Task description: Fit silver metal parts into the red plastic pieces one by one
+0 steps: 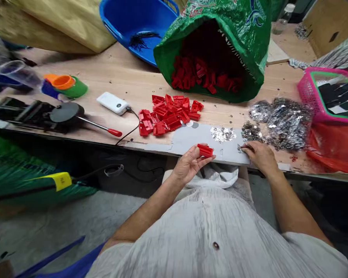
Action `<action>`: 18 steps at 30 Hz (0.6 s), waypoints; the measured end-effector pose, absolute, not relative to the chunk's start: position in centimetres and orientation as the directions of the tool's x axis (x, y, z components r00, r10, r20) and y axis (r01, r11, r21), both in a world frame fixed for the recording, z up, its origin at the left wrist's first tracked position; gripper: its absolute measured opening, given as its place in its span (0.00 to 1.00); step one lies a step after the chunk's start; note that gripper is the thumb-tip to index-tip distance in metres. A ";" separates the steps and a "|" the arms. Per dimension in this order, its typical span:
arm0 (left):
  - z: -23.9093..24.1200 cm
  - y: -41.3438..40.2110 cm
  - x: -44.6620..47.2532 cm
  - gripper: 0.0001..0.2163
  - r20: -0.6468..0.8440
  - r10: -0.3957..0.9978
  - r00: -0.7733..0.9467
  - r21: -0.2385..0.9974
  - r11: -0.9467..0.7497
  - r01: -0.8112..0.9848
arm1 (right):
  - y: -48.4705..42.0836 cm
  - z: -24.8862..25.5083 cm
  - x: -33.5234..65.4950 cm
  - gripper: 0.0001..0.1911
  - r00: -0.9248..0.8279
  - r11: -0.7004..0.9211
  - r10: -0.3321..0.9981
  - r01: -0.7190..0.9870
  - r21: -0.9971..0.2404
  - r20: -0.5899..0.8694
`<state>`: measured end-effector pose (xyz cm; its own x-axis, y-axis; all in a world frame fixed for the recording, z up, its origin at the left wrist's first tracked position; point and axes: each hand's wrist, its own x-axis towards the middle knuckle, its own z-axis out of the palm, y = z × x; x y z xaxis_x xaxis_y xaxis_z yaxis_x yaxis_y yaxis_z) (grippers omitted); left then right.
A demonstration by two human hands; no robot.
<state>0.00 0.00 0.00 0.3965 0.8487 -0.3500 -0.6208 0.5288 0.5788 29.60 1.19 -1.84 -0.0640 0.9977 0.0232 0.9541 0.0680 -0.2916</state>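
My left hand is closed round a small red plastic piece at the table's front edge. My right hand rests on a grey sheet, its fingers pinched at small metal bits beside a heap of shiny metal parts. A smaller scatter of metal bits lies on the sheet. A pile of red plastic pieces sits to the left of the sheet. Behind it a green sack lies open on its side with more red pieces inside.
A blue tub stands at the back. A white power bank with a cable, a black tool with a red-tipped handle and coloured cups lie left. A pink basket and a red bag sit right.
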 end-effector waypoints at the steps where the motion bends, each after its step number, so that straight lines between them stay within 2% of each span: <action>1: 0.1 -0.1 0.1 0.20 -0.349 0.854 0.385 0.598 0.519 -0.610 | 1.2 -2.0 29.7 0.08 -0.078 0.082 0.997 0.948 -0.309 0.023; 5: 0.1 -0.2 0.6 0.19 -0.288 0.909 0.301 0.729 0.412 -0.547 | 1.4 -2.7 30.2 0.09 -0.116 0.133 0.991 0.926 -0.353 0.069; 8: -0.4 -0.5 0.8 0.18 -0.164 0.963 0.213 0.861 0.245 -0.446 | 1.4 -2.9 30.4 0.11 -0.100 0.149 0.984 0.918 -0.367 0.150; 12: -1.0 -0.9 0.8 0.18 0.027 0.989 0.143 0.972 0.007 -0.233 | 1.2 -2.3 30.1 0.11 -0.028 0.146 0.973 0.846 -0.513 0.229; 15: -1.2 -1.0 0.8 0.17 0.143 0.982 0.121 0.987 -0.133 -0.086 | 0.8 -1.1 29.0 0.11 0.008 0.105 0.987 0.734 -0.671 0.162; 18: -1.2 -0.9 0.9 0.16 0.266 0.958 0.109 0.963 -0.270 0.019 | 0.2 0.3 26.9 0.10 -0.054 0.091 0.996 0.603 -0.793 0.073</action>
